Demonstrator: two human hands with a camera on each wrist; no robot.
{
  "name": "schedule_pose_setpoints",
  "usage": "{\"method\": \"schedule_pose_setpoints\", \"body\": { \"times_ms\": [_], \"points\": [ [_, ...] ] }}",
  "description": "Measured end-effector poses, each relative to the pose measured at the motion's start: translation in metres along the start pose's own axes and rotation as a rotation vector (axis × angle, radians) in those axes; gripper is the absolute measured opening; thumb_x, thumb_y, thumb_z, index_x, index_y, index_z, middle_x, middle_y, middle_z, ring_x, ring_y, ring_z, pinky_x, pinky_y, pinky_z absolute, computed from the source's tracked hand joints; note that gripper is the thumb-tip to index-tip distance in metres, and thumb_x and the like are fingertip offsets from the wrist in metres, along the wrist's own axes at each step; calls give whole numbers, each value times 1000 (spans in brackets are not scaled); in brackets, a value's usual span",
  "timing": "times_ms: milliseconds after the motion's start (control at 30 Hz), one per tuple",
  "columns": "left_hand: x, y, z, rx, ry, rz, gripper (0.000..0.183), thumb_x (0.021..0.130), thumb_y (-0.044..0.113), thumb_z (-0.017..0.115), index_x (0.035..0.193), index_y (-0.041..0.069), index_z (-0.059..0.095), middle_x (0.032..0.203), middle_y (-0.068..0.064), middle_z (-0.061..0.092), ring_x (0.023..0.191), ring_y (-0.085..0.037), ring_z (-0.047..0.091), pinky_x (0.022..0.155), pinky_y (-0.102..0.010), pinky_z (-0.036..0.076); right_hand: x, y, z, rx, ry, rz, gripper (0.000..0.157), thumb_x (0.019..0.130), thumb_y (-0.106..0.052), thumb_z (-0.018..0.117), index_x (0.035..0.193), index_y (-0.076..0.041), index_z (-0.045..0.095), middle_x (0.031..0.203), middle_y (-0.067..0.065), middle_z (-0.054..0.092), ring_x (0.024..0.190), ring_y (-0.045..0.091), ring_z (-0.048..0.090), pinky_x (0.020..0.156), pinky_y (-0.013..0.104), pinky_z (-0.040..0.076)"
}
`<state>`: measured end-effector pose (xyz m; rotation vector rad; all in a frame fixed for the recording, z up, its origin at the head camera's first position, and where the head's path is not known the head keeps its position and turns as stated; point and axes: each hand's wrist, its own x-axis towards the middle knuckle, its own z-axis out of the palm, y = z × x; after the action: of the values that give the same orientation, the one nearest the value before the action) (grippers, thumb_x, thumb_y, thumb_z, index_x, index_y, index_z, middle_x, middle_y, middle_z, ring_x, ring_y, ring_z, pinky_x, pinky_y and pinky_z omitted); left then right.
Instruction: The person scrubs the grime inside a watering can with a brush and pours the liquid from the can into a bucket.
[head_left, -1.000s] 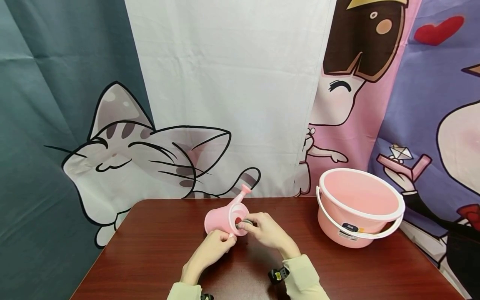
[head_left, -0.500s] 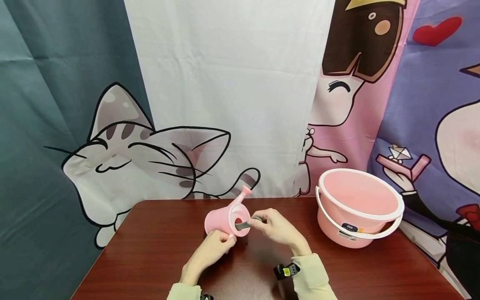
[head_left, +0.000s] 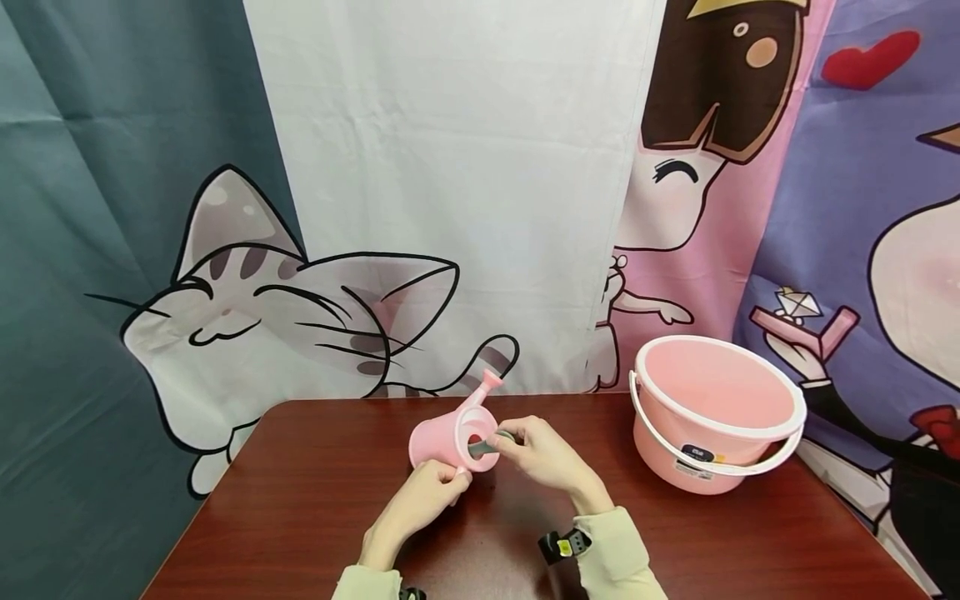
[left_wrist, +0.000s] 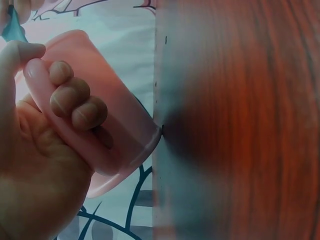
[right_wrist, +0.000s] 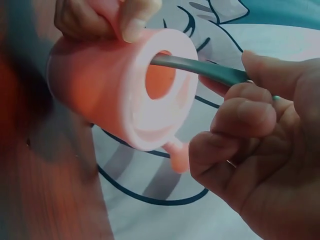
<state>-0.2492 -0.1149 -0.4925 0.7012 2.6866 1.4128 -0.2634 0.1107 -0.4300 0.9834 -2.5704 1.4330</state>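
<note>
A pink watering can (head_left: 437, 440) is held tilted over the table, its mouth facing right and its spout (head_left: 477, 397) slanting up. My left hand (head_left: 423, 497) grips the can's handle, and in the left wrist view its fingers (left_wrist: 71, 96) curl through the loop. My right hand (head_left: 546, 454) pinches a slender, curved grey-green handle (right_wrist: 205, 69) between thumb and index finger. The far end of that handle goes through the round opening (right_wrist: 161, 82) into the can. Whatever is on that end is hidden inside, so I cannot tell what the tool is.
A pink bucket (head_left: 667, 446) with a white rim and a lowered white carrying handle stands at the table's right. The brown wooden table (head_left: 285, 508) ends at a printed cartoon curtain (head_left: 465, 208) behind.
My right hand first draws the grey-green handle outward to the right, then moves slightly back toward the can. The left hand and the watering can stay nearly still.
</note>
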Motion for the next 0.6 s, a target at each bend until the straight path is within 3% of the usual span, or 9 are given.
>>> {"method": "schedule_pose_setpoints", "body": {
  "times_ms": [200,400,600],
  "points": [
    [0,0,-1,1,2,6,43,92,19,56,51,14,47,44,11,36,45,-3,33,44,-22,25,3,2,9,37,-10,23,20,96,-22,62,83,-8,67,50,-8,34,42,4,30,42,22,24],
    [0,-1,-1,0,17,6,43,92,20,56,51,15,47,44,11,36,46,-3,33,45,-22,26,6,6,18,40,-46,32,26,98,-23,60,80,-3,64,51,-9,34,44,4,31,43,21,25],
    [0,-3,-2,7,9,5,43,93,20,56,51,15,48,44,10,38,46,-4,35,45,-22,28,2,12,9,268,-134,91,24,98,-20,59,85,1,62,50,0,35,41,10,31,40,24,24]
  ]
}}
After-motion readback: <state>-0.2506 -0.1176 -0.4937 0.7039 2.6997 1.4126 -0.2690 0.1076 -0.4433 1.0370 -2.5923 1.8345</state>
